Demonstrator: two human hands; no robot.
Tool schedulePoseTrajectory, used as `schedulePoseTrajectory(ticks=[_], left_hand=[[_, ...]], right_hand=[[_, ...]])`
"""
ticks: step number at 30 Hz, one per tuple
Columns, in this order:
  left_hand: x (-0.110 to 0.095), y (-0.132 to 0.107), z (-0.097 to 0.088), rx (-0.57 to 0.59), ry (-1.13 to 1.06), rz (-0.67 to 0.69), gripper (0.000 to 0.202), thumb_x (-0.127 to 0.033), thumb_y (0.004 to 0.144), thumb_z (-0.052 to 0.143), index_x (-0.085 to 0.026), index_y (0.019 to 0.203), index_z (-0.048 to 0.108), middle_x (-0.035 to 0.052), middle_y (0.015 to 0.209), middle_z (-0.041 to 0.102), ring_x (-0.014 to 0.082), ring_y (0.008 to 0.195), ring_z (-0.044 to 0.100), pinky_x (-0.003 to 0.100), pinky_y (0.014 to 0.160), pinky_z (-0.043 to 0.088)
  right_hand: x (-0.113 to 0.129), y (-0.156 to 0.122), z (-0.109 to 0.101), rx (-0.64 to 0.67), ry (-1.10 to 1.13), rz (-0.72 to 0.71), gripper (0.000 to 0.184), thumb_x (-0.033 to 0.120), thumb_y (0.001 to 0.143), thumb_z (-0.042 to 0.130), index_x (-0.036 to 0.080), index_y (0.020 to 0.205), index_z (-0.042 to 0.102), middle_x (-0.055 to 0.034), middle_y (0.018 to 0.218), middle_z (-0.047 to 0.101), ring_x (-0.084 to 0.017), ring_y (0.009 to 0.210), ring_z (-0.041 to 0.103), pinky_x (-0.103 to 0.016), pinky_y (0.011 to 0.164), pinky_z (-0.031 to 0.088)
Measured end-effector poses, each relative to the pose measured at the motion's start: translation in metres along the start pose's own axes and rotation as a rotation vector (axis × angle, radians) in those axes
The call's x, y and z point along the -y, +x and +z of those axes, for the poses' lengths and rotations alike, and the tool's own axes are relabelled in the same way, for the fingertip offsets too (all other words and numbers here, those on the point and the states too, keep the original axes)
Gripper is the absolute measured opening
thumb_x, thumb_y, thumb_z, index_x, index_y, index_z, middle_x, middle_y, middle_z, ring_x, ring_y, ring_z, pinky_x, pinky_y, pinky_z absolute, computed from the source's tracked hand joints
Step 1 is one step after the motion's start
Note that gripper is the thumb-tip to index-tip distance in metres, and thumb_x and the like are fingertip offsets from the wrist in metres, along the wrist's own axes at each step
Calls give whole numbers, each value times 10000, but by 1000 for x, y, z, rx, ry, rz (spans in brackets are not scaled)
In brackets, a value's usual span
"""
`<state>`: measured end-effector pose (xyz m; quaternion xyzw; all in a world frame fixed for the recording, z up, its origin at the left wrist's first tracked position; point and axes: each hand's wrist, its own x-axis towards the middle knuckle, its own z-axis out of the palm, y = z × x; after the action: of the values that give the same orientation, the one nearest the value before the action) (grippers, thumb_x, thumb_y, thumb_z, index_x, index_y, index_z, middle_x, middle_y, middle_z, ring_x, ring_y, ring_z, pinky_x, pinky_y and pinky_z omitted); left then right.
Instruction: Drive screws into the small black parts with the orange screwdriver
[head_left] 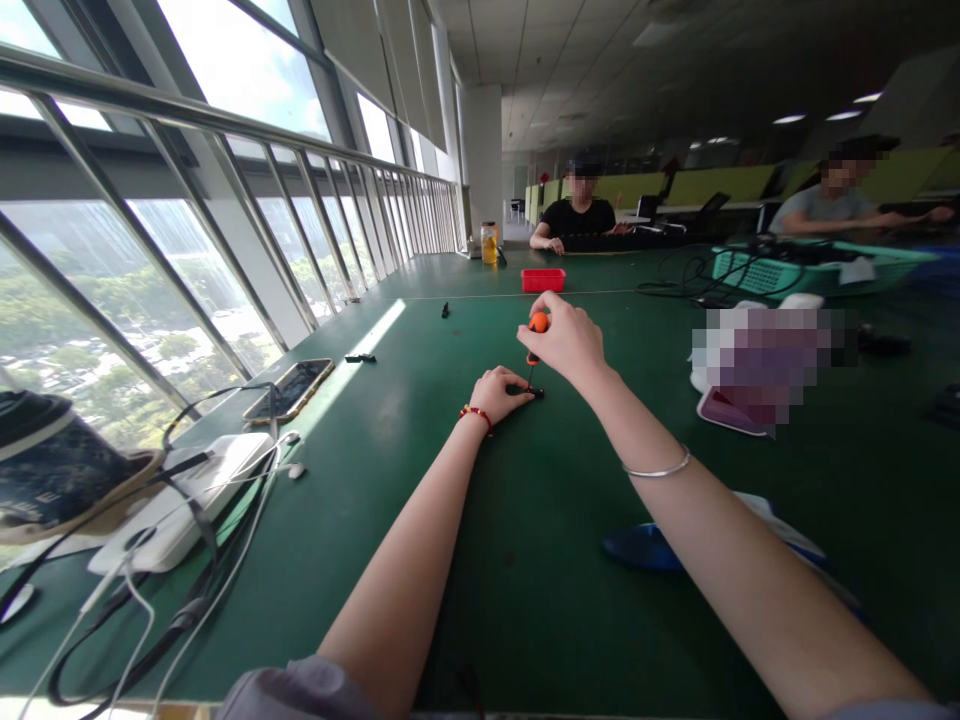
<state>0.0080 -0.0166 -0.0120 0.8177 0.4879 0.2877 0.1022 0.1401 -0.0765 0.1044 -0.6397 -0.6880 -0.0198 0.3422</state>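
My right hand is closed around the orange and black handle of a screwdriver, which stands nearly upright with its shaft pointing down. The screwdriver's tip meets a small black part on the green table. My left hand, with a red beaded bracelet at the wrist, pinches that part against the tabletop. What kind of part it is, I cannot make out. Two more small black pieces lie farther off, one piece to the left and another piece beyond my hands.
A red tray and a jar stand toward the far end. On the left lie a phone, a white power strip and tangled cables. At right are a teal basket and a blue object beneath my forearm. Two people sit beyond.
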Motion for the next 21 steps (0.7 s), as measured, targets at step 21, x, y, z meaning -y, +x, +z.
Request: schedulePoseTrajectory(ticks=[21], left_hand=[[-2,-1,-2,1,-10,3,220,-373,704,696,-230,867,722,39,956,636,208,955,569,355,942,437]], right_hand=[[-6,1,5,-5,20,-38,378,590,727,499,249,889,496,-26,742,622,-228,686,567,-284,515,332]])
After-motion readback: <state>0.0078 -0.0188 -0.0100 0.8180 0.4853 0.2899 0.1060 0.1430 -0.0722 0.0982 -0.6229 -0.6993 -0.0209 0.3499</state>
